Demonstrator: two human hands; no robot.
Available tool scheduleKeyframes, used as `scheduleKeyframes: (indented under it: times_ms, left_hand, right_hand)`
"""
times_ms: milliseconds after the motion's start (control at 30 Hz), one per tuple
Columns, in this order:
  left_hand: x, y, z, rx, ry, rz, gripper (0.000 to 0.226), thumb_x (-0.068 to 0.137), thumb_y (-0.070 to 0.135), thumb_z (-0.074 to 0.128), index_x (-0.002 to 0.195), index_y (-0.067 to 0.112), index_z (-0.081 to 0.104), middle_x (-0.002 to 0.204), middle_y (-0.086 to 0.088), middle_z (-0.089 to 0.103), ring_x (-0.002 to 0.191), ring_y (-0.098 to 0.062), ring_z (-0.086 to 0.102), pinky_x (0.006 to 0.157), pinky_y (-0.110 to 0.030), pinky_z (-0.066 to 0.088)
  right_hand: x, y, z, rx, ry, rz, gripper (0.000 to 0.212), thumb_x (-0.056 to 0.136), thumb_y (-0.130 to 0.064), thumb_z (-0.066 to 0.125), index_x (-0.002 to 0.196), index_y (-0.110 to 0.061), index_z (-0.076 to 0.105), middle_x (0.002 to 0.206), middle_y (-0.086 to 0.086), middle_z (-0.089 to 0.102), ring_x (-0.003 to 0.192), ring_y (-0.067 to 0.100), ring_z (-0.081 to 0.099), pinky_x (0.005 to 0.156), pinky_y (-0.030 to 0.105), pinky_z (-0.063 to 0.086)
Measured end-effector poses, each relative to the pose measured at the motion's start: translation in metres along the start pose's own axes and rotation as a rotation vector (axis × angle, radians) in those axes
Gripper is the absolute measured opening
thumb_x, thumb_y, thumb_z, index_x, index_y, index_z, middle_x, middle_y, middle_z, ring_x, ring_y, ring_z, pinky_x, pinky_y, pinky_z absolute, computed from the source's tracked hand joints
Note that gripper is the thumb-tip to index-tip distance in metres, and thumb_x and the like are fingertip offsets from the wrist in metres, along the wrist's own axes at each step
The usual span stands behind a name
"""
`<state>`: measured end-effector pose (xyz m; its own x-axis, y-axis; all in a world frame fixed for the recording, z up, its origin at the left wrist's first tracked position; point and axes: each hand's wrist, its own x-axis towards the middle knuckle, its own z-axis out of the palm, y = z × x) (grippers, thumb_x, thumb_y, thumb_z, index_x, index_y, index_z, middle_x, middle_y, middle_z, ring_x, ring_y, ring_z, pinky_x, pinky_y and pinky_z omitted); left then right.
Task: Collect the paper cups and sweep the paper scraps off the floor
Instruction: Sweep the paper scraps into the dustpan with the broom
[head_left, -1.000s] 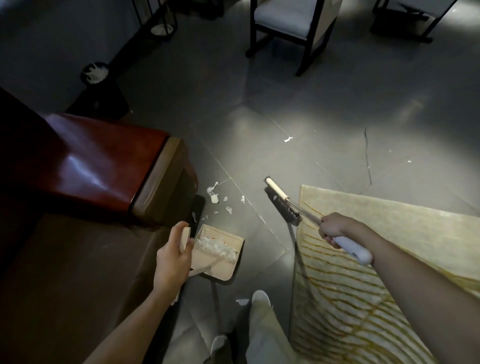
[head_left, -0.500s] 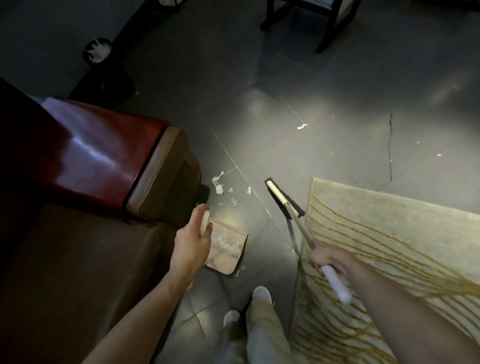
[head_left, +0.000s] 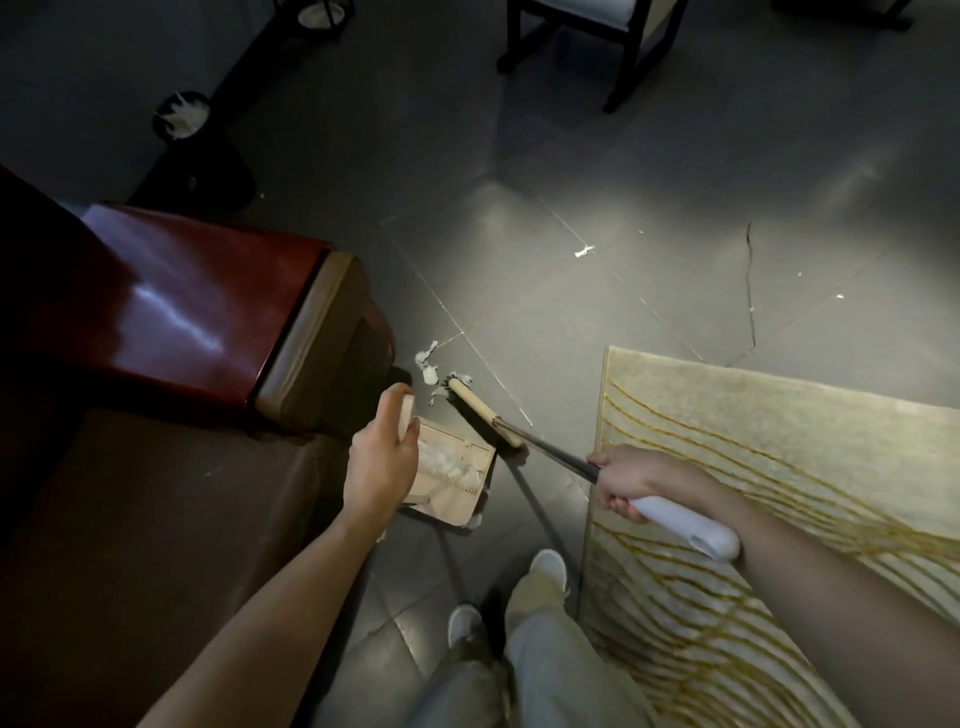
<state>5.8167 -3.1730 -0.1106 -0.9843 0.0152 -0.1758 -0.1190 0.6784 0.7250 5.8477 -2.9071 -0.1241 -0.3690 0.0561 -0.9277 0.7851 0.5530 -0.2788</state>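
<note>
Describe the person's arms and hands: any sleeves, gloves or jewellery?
The left forearm and right forearm are bare to the frame edge, no sleeves in view. The left hand and right hand wear no gloves; no watch, ring or bracelet shows. Dim light could hide small marks.

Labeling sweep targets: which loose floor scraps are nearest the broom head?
The cluster by the sofa arm, right at the broom head; the other scraps lie well beyond it.
</note>
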Motion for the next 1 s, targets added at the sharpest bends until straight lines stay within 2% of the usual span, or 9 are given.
scheduleKeyframes:
  times_ms: [100,200,367,533,700,767,833,933,1000]
  left_hand:
    - [0.013,0.021,0.005,-0.040,0.010,-0.004,0.034,0.098,0.017,0.047,0.130,0.026,0.039,0.082,-0.005,0.058,0.063,-0.024,0.060,0.060,-0.042,0.053]
    - [0.032,0.049,0.014,-0.080,0.018,-0.003,0.036,0.098,0.016,0.047,0.132,0.024,0.039,0.081,-0.001,0.058,0.066,-0.029,0.061,0.060,-0.043,0.053]
    - [0.093,0.094,0.050,-0.086,0.053,-0.038,0.037,0.098,0.019,0.047,0.133,0.028,0.037,0.097,0.008,0.051,0.068,-0.016,0.059,0.054,-0.019,0.046]
    - [0.165,0.148,0.088,-0.051,0.106,-0.127,0.042,0.098,0.024,0.048,0.137,0.030,0.035,0.110,0.005,0.053,0.080,-0.016,0.061,0.074,-0.029,0.057]
    - [0.219,0.190,0.117,-0.015,0.124,-0.167,0.040,0.098,0.026,0.045,0.136,0.030,0.034,0.116,-0.005,0.060,0.082,-0.021,0.063,0.079,-0.039,0.058]
    - [0.241,0.201,0.128,0.017,0.124,-0.162,0.039,0.098,0.026,0.045,0.136,0.029,0.035,0.119,-0.005,0.060,0.085,-0.020,0.063,0.084,-0.039,0.057]
    - [0.262,0.209,0.138,0.017,0.119,-0.169,0.038,0.098,0.027,0.046,0.135,0.030,0.035,0.121,-0.005,0.059,0.085,-0.020,0.063,0.084,-0.038,0.057]
    - [0.295,0.216,0.150,0.019,0.104,-0.190,0.037,0.098,0.025,0.046,0.133,0.030,0.035,0.120,-0.006,0.058,0.083,-0.019,0.062,0.082,-0.038,0.057]
    - [0.314,0.219,0.156,0.027,0.109,-0.199,0.035,0.098,0.024,0.046,0.131,0.030,0.036,0.119,-0.007,0.058,0.083,-0.019,0.061,0.084,-0.037,0.056]
  right_hand:
    - [0.000,-0.014,-0.023,-0.010,0.051,-0.052,0.055,0.083,0.006,0.047,0.134,-0.014,0.047,0.054,0.004,0.047,0.045,0.010,0.040,0.042,0.020,0.034]
    - [0.010,-0.028,-0.062,-0.007,0.099,-0.063,0.053,0.084,0.005,0.047,0.133,-0.015,0.048,0.044,0.002,0.047,0.043,0.010,0.039,0.043,0.020,0.035]
    - [0.044,-0.050,-0.156,-0.024,0.156,-0.082,0.043,0.083,0.006,0.046,0.122,-0.010,0.055,0.050,0.005,0.046,0.042,0.013,0.038,0.043,0.018,0.035]
    - [0.078,-0.070,-0.265,-0.087,0.175,-0.113,0.039,0.080,0.008,0.043,0.116,0.000,0.058,0.040,0.004,0.042,0.038,0.015,0.038,0.041,0.020,0.036]
    - [0.109,-0.103,-0.356,-0.151,0.235,-0.115,0.027,0.082,0.006,0.041,0.099,0.001,0.061,0.047,0.008,0.045,0.036,0.015,0.038,0.040,0.019,0.037]
    - [0.119,-0.119,-0.384,-0.148,0.244,-0.104,0.022,0.083,0.006,0.040,0.094,-0.001,0.058,0.041,0.006,0.045,0.035,0.015,0.037,0.041,0.019,0.036]
    - [0.129,-0.133,-0.410,-0.118,0.247,-0.090,0.025,0.085,0.006,0.038,0.099,-0.003,0.057,0.034,0.003,0.042,0.030,0.013,0.034,0.039,0.016,0.034]
    - [0.146,-0.153,-0.445,-0.103,0.251,-0.072,0.041,0.086,0.008,0.037,0.121,0.002,0.056,0.039,0.004,0.040,0.025,0.012,0.032,0.036,0.013,0.033]
    - [0.156,-0.164,-0.465,-0.086,0.246,-0.058,0.042,0.086,0.009,0.036,0.123,0.003,0.056,0.037,0.003,0.040,0.024,0.012,0.032,0.035,0.013,0.033]
